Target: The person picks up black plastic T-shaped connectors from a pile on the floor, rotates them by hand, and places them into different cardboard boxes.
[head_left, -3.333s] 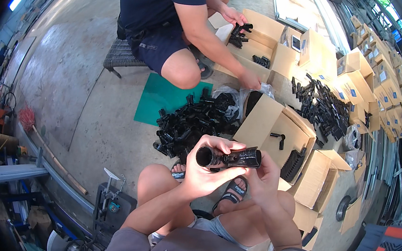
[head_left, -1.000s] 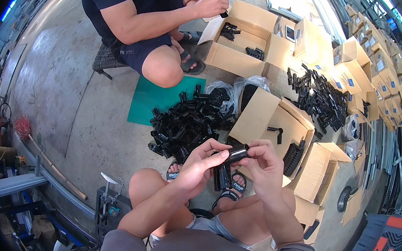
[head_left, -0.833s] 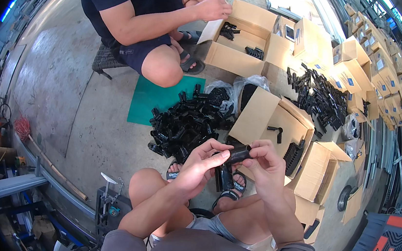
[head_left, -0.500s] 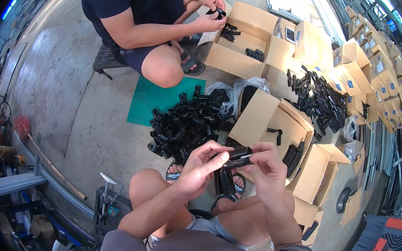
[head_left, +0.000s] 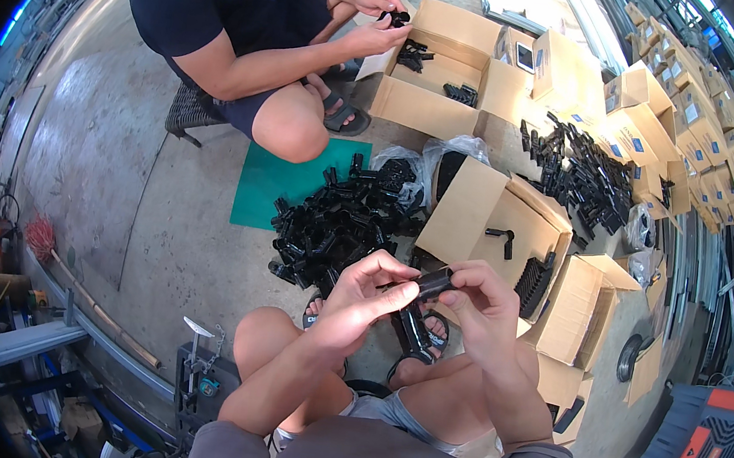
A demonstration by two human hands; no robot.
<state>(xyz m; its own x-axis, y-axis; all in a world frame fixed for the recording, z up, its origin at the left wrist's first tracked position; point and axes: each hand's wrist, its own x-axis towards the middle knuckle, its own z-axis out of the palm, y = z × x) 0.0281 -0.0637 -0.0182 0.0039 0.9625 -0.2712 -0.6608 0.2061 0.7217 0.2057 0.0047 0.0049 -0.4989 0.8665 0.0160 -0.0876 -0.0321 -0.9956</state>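
Between both hands, above my lap, is a glossy black tubular fitting [head_left: 411, 328], with a short cross tube on top and a longer leg slanting down. My left hand [head_left: 370, 299] is closed round its left end, thumb along the top. My right hand [head_left: 484, 302] pinches the right end of the cross tube with thumb and fingertips. Just beyond my hands lies a heap of similar black fittings [head_left: 331, 230], partly on a green sheet [head_left: 262, 184]. To the right of the heap, an open cardboard box [head_left: 521, 214] holds a loose fitting [head_left: 501, 238] and a row of packed ones.
A co-worker [head_left: 218, 26] sits at the far left, holding a small black part over another open carton [head_left: 424, 114]. More black fittings [head_left: 583, 176] lie piled at the right, near stacked cartons [head_left: 708, 131]. An orange-and-grey case [head_left: 701, 456] stands at the lower right; a broom [head_left: 100, 304] lies left.
The fitting has turned slightly in my hands, its lower leg now showing more shine. My fingers have shifted a little on the cross tube.
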